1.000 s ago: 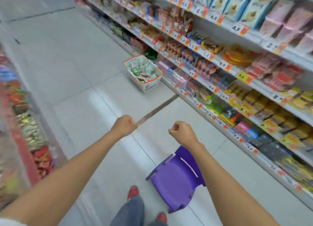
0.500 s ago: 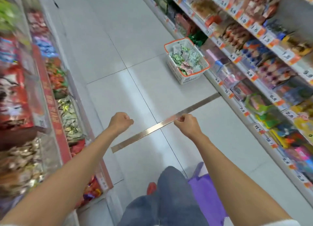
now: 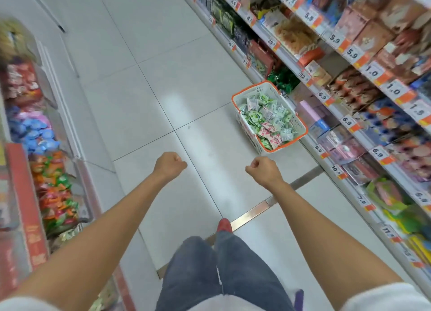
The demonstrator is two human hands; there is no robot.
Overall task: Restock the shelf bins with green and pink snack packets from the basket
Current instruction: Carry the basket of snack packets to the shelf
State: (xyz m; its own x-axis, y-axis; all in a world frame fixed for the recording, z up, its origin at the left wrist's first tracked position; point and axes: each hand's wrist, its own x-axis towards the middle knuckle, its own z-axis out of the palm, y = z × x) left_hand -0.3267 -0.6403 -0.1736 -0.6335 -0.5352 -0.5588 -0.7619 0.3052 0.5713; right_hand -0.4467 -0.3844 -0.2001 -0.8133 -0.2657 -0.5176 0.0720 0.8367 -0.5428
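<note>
- Left grip (image 3: pixel 169 165) curled into a fist with nothing pinched in it, held out over the floor (image 3: pixel 186 77) at the end of a bare forearm.
- Right grip (image 3: pixel 263 170) likewise balled tight and empty, about level with the left one and apart from it.
- Basket (image 3: pixel 246 130) white with an orange rim, standing on the floor tiles ahead and to the right of the right grip, well apart from both grips, close against the foot of the right-hand shelf (image 3: pixel 313 147).
- In the basket, a loose heap of green packets (image 3: pixel 254 119) with a few pink packets (image 3: pixel 270 127) toward the near end, and some paler ones mixed in.
- Clear shelf bins (image 3: pixel 335 135) on the low tier just beside the basket, their contents too blurred to tell.
- Higher tiers of the right-hand shelf packed with boxed and bagged goods, with orange-and-white price tags (image 3: pixel 352 53) along each edge.
- Along the left edge, a second display (image 3: pixel 53 187) of bright wrapped sweets in blue, orange, green and red, heavily blurred.
- Metal strip (image 3: pixel 251 211) set slantwise in the floor, passing under the right forearm toward the foot of the shelf.
- Red shoe (image 3: pixel 224 224) at the strip, with a blue jeans leg (image 3: pixel 198 275) below it at the bottom of the view.
</note>
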